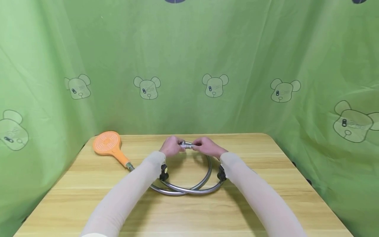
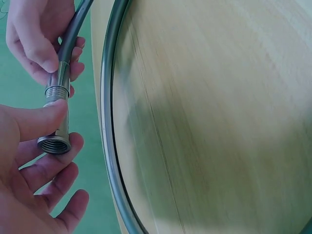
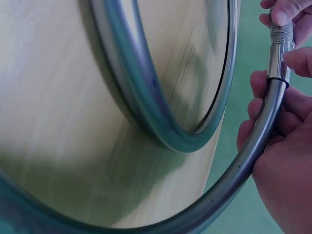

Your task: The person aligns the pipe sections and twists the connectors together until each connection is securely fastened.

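Note:
An orange shower head (image 1: 107,143) lies at the table's far left, its handle joined to a grey metal shower hose (image 1: 209,168) that loops under the forearms. Near the far table edge, my left hand (image 1: 171,146) pinches a metal threaded fitting (image 2: 62,127) between thumb and fingers. The fitting's open end, with inner threads, faces away from the hose. My right hand (image 1: 208,147) holds the smooth metal hose end (image 2: 59,75), the hose running through its fingers. Between both hands, in the left wrist view, a short band of outer threads shows where the fitting meets the hose end.
A wooden table (image 1: 189,217) carries the coiled hose, whose loops cross in front of the hands. Green fabric (image 1: 183,108) with printed bear heads hangs behind and at both sides. Each wrist wears a small black camera (image 1: 164,172).

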